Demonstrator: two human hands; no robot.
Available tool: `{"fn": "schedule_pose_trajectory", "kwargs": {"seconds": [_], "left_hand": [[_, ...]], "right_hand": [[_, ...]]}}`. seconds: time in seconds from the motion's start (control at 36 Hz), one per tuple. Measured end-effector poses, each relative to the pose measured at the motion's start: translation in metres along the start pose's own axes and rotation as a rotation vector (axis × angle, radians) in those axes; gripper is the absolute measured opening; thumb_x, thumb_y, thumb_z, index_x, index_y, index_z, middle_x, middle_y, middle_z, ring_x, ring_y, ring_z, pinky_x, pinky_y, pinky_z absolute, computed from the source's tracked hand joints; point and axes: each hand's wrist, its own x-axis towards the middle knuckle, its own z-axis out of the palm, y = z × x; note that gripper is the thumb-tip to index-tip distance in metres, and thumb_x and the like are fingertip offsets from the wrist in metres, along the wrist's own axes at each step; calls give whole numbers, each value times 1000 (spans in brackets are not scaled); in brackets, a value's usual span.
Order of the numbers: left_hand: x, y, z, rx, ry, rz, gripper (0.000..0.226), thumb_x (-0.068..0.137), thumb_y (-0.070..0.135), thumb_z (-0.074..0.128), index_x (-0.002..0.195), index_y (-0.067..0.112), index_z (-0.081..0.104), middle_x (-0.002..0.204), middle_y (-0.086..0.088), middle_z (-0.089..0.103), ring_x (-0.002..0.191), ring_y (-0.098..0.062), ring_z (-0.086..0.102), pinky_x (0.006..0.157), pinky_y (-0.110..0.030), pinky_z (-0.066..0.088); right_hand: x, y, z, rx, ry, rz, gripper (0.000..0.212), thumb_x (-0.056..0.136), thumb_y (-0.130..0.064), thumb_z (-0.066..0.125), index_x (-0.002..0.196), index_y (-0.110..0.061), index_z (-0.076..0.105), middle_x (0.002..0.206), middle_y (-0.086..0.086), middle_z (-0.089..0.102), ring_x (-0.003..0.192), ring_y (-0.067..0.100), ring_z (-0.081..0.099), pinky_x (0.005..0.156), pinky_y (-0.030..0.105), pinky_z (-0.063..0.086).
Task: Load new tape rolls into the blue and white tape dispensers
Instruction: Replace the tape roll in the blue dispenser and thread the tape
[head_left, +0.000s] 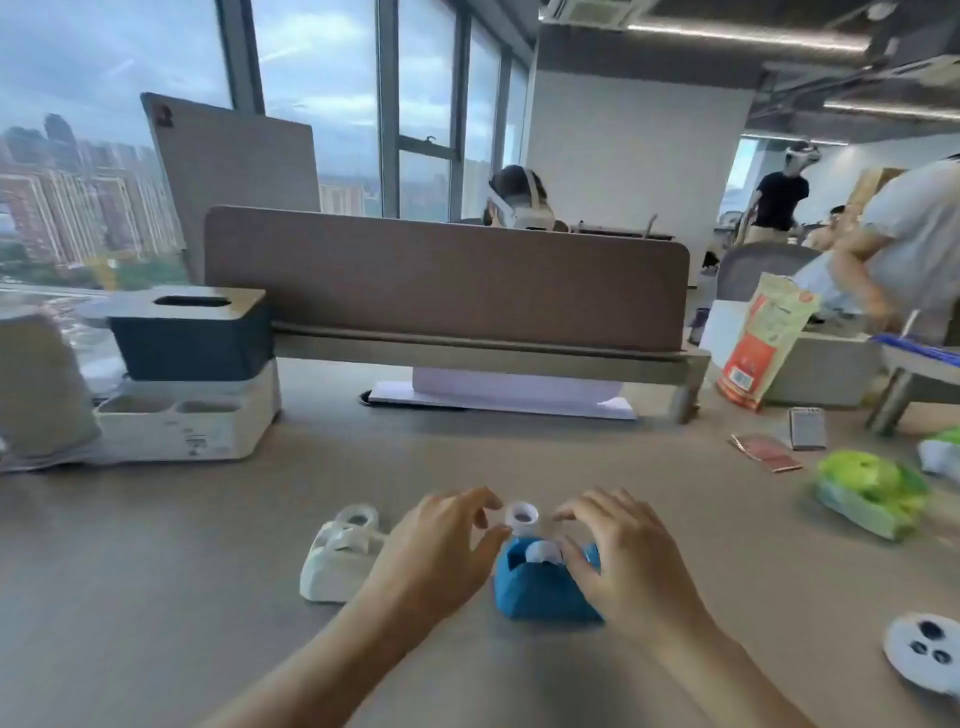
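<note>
- A white plastic tape dispenser (340, 564) is seen left of the hands on the grey-brown desk top (156, 597); a clear tape roll (358, 517) stands at its far end. Whether that roll is seated cannot be told. It could be knocked by the left forearm, which passes just beside it.
- The left hand (441, 551) is held with curled fingers; its thumb and forefinger are closed towards a small white ring-shaped tape core (521, 517), though contact is too blurred to confirm.
- The core, poised above the blue plastic tape dispenser (543, 584), could be dropped or seated crooked if gripped weakly.
- The right hand (618, 556) is laid on the blue dispenser, fingers bent and slightly spread; pressed unevenly, the dispenser could slide.
</note>
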Motion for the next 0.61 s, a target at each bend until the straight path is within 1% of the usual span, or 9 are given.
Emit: {"fn": "schedule_pose_trajectory", "kwargs": {"seconds": [0.06,0.14,0.22,0.31,0.39,0.5,0.61], "left_hand": [[-9,0,10,-50,11,-13,28,90,45,53,116,37,60,104,17,70,99,-8,64,86,-30,53],[-23,1,25,-123,44,17,26,91,38,56,116,34,62,110,18,67,104,-7,59,90,-23,47],[-27,2,33,-136,80,55,27,92,38,57,118,31,64,112,15,67,106,-7,59,90,-17,43],[-30,3,39,-131,92,100,26,94,37,55,117,30,64,114,14,67,106,-9,59,90,-18,44],[-31,4,43,-126,93,129,27,93,37,58,118,30,66,118,15,67,109,-10,59,93,-20,44],[-30,5,46,-177,49,116,35,87,34,67,122,28,66,127,13,66,116,-7,61,98,-13,40],[-31,4,47,-226,33,92,41,86,33,70,126,29,64,135,10,62,124,-3,57,100,-6,35]], "right_hand": [[-11,2,5,45,-2,11,23,87,-48,46,94,-35,63,93,-20,63,90,10,57,79,27,47],[-28,7,18,76,31,26,12,86,-36,55,96,-37,63,93,-22,62,87,7,54,78,25,44],[-36,9,25,71,88,58,18,83,-31,61,100,-37,63,96,-23,62,90,6,53,81,24,40],[-39,7,29,68,144,46,20,83,-31,62,101,-36,64,97,-23,63,93,6,53,85,25,37],[-40,6,32,60,163,33,21,83,-35,59,104,-36,64,100,-22,63,96,7,53,86,23,34],[-42,7,35,64,166,42,25,83,-40,59,107,-35,65,104,-22,64,99,7,55,87,20,31],[-42,10,40,30,217,14,28,84,-43,61,108,-30,69,109,-20,68,107,9,58,92,26,35]]}}
